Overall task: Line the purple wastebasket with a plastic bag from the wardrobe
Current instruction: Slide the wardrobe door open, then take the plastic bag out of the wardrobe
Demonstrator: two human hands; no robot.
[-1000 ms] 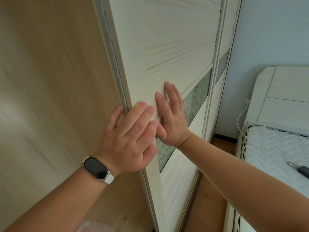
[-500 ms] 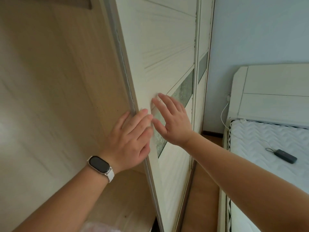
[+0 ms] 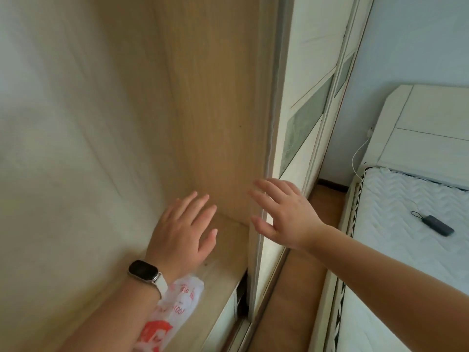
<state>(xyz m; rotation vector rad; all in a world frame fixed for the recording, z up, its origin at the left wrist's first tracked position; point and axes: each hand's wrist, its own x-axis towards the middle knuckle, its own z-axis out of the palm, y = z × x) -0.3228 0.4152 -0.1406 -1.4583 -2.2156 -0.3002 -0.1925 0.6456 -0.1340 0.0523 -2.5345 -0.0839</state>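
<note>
The wardrobe stands open, its wooden inside exposed. The cream sliding door is pushed to the right. On the wardrobe shelf lies a white plastic bag with red print, partly hidden under my left forearm. My left hand, with a watch on the wrist, hovers open above the shelf, just beyond the bag. My right hand is open with spread fingers beside the door's edge, apart from it. The purple wastebasket is out of view.
A bed with a white quilted mattress stands at the right, close to the wardrobe. A dark small device with a strap lies on it. A white cable hangs by the headboard. A narrow strip of wooden floor runs between.
The door has slid to the right and both hands have come off it. My left hand dropped into the wardrobe over the shelf. The printed bag has come into view.
</note>
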